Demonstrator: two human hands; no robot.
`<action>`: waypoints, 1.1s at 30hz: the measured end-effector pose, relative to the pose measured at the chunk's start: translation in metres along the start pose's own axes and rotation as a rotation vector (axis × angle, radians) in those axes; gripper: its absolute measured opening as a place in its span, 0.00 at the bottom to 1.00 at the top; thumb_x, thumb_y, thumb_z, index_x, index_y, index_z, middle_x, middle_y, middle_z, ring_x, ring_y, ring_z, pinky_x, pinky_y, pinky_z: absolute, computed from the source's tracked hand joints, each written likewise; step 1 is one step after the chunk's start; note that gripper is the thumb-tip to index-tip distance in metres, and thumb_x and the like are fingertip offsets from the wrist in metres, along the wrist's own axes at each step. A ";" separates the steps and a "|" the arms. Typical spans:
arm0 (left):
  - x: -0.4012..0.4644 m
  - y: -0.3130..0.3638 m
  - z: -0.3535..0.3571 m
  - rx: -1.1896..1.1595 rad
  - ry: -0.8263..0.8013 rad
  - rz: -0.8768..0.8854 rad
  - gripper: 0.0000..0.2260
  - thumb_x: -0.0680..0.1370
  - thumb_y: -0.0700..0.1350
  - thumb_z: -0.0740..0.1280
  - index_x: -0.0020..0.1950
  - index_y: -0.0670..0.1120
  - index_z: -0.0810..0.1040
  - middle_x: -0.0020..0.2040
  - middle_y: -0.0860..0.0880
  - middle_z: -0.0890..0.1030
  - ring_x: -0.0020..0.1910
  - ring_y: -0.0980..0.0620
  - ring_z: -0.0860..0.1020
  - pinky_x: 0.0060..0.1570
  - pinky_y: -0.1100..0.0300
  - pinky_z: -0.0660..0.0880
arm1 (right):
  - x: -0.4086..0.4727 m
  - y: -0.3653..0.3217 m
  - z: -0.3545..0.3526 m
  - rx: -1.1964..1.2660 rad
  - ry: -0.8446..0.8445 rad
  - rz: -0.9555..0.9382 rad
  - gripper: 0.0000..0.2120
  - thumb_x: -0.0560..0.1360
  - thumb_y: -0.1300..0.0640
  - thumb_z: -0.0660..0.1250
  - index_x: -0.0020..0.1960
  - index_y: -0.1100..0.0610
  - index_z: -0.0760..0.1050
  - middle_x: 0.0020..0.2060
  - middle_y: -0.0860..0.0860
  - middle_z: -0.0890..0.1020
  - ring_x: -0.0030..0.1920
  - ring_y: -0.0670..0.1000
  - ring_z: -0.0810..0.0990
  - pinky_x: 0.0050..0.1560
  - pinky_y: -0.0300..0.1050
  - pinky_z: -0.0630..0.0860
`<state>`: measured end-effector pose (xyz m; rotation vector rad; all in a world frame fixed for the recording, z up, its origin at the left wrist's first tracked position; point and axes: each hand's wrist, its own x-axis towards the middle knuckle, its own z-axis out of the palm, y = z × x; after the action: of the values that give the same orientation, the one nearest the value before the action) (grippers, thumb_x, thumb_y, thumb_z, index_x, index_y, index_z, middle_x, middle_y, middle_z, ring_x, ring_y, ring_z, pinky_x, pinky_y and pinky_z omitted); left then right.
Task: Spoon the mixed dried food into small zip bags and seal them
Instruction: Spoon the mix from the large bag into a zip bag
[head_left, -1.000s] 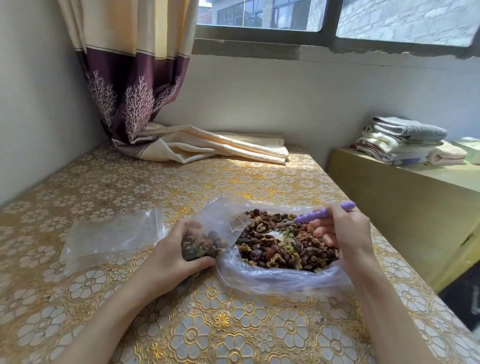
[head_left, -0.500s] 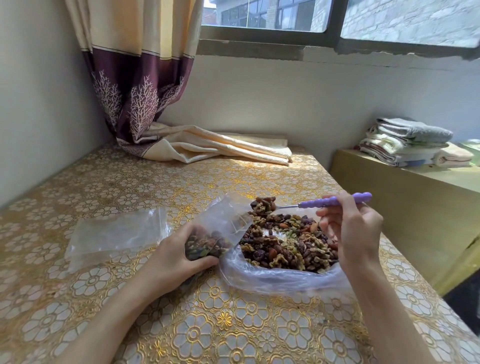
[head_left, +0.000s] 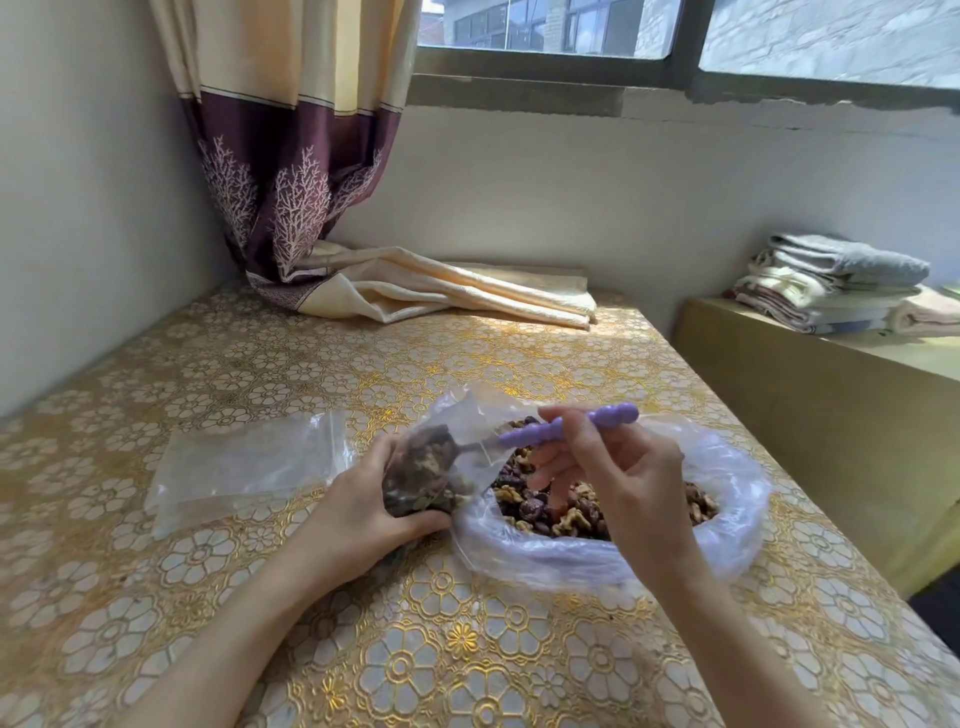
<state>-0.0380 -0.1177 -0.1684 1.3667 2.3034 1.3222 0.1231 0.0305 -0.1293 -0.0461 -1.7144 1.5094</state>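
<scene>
**Spoon tipped into the small bag**

The left hand (head_left: 358, 512) grips a small zip bag (head_left: 431, 467), partly filled, propped open near the middle of the bench (head_left: 260, 597). The right hand (head_left: 618, 467) pinches a purple spoon (head_left: 561, 428), its bowl inside the bag's mouth. Just right of it, touching, sits the big bag (head_left: 727, 499) of mixed dried food (head_left: 566, 514), rim rolled down. Spare empty bags (head_left: 249, 462) lie flat toward the left edge. A curtain (head_left: 415, 291) pools at the far edge.
</scene>
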 end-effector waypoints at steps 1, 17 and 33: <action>0.000 0.000 0.000 -0.002 0.004 0.001 0.25 0.61 0.57 0.76 0.52 0.57 0.67 0.46 0.60 0.78 0.45 0.73 0.75 0.40 0.78 0.70 | -0.001 0.000 0.000 -0.005 -0.022 -0.007 0.11 0.76 0.57 0.62 0.50 0.64 0.78 0.39 0.54 0.86 0.31 0.53 0.82 0.28 0.40 0.77; 0.001 -0.001 -0.002 -0.063 0.129 -0.063 0.24 0.58 0.60 0.72 0.50 0.57 0.71 0.43 0.58 0.80 0.43 0.69 0.78 0.37 0.77 0.70 | 0.018 0.002 -0.056 -0.186 0.586 0.032 0.14 0.79 0.59 0.60 0.37 0.56 0.78 0.24 0.48 0.80 0.23 0.45 0.72 0.25 0.36 0.69; 0.000 0.006 -0.002 -0.075 0.174 -0.037 0.23 0.61 0.56 0.72 0.52 0.55 0.70 0.45 0.56 0.82 0.40 0.64 0.80 0.42 0.70 0.74 | 0.022 0.019 -0.057 -0.175 0.314 0.420 0.17 0.80 0.59 0.59 0.38 0.65 0.78 0.33 0.56 0.85 0.27 0.47 0.79 0.25 0.35 0.75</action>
<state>-0.0350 -0.1181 -0.1623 1.2247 2.3479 1.5556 0.1336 0.0931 -0.1372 -0.7364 -1.6356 1.5391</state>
